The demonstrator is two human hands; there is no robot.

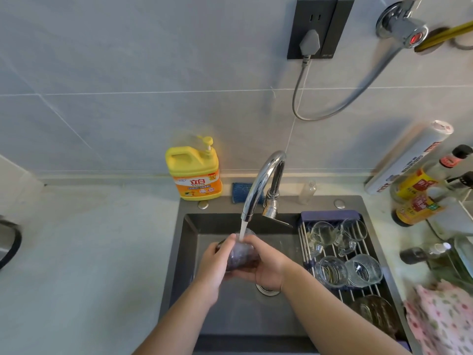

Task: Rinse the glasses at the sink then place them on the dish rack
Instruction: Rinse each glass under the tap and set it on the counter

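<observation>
Sink corner: hard surfaces, mostly shiny.
Sink: dark, matt, metal-looking. Tap: polished chrome, mirror-bright. Glass under the water: clear, ribbed, wet. Rack: thin bare steel rods, dark plastic end frame. Glasses on it: clear, some ribbed. Soap bottle: glossy yellow plastic, orange label. Wall tiles: smooth pale grey, faint sheen. Counter: pale, matt. Cloth: soft floral fabric. Scrub pad: blue, coarse weave.

Place: domestic kitchen, washing-up station.
Sink: dark sink set into a pale desk; chrome tap at its 12 o'clock, water running.
Detergent: yellow pump bottle at 11 o'clock.
Drying: dish rack at 3 o'clock, carrying clear glasses.
Condiments: sauce bottles at 2 o'clock.
Wall: grey tiles; socket, plug inserted.
</observation>
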